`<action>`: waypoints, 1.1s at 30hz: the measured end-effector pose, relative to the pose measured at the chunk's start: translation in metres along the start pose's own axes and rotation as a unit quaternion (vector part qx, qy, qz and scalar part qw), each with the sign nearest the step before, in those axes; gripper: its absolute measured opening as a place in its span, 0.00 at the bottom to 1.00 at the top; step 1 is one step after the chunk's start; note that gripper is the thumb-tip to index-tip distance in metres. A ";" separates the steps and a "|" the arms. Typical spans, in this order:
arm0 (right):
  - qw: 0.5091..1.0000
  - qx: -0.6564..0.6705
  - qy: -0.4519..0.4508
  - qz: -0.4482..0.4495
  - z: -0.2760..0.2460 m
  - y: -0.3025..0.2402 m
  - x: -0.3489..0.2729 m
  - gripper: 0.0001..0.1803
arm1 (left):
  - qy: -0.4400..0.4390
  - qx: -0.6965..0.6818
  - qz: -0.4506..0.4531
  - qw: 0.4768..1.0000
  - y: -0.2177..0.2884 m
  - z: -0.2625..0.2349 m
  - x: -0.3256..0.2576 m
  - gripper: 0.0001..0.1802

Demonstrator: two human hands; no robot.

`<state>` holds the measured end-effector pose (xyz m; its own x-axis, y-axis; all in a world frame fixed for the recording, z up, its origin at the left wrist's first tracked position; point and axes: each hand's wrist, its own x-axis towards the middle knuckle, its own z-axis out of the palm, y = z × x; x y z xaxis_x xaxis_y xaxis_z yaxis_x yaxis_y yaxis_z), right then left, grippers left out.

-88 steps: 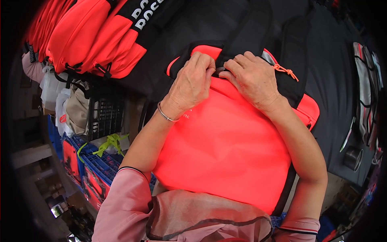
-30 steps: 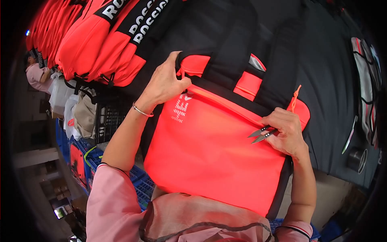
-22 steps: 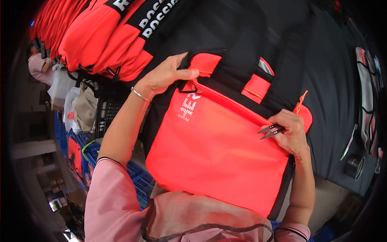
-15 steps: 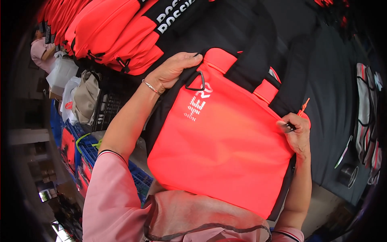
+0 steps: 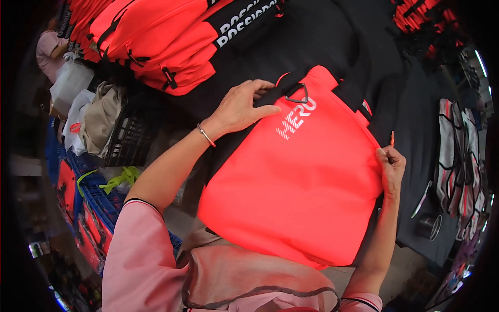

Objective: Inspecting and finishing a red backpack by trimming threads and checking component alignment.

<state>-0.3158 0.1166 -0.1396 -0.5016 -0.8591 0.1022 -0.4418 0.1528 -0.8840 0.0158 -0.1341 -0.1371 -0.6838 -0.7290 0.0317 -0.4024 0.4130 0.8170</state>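
Note:
A bright red-orange bag (image 5: 291,182) with black side panels and white lettering lies in front of me, its lower end against my body. At its upper left corner, a dark triangular ring (image 5: 297,93) is attached. My left hand (image 5: 241,108) grips the black upper left side, with thumb and fingers on either side of the fabric. On the right edge, my right hand (image 5: 392,164) is closed, pinching the fabric near a small orange zipper pull (image 5: 392,138). Black straps (image 5: 358,88) stretch from the bag's top across the dark cloth.
A stack of red bags (image 5: 156,47) lies at the far left of the black-covered table (image 5: 291,47). Left are a black crate (image 5: 130,138), blue baskets (image 5: 99,190) and another person (image 5: 50,54). At right stand a dark cup (image 5: 427,226) and grey-and-red pieces (image 5: 455,161).
My left hand has shifted its hold along the bag's upper left edge, its thumb now lying lower on the front. The bag's top looks narrower, and the straps have moved right.

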 end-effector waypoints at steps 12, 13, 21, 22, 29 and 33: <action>0.991 -0.118 0.021 -0.052 0.001 0.016 -0.016 0.10 | 0.115 -0.270 -0.013 0.956 0.027 0.031 -0.037 0.23; 0.989 -0.134 0.019 -0.058 0.001 0.015 -0.016 0.09 | 0.175 -0.104 0.047 0.978 0.032 0.033 -0.044 0.20; 0.998 -0.059 -0.001 0.028 0.012 -0.022 -0.020 0.06 | 0.278 0.125 0.260 0.916 0.025 0.047 -0.055 0.15; 0.999 0.008 0.018 0.037 0.020 -0.040 -0.018 0.09 | 0.284 0.139 0.266 0.911 0.024 0.048 -0.056 0.14; 0.992 -0.087 -0.056 -0.072 0.082 -0.137 -0.007 0.16 | 0.324 0.160 0.319 0.876 0.030 0.051 -0.057 0.13; 0.948 -0.227 -0.050 -0.218 0.100 -0.149 0.010 0.14 | 0.324 0.166 0.330 0.871 0.034 0.051 -0.059 0.12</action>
<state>-0.1810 0.0366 -0.0526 -0.1355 -0.9271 0.3493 -0.8768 -0.0520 -0.4781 0.0116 -0.0488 -0.1411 -0.3882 -0.3845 0.8375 -0.2799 0.9151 0.2904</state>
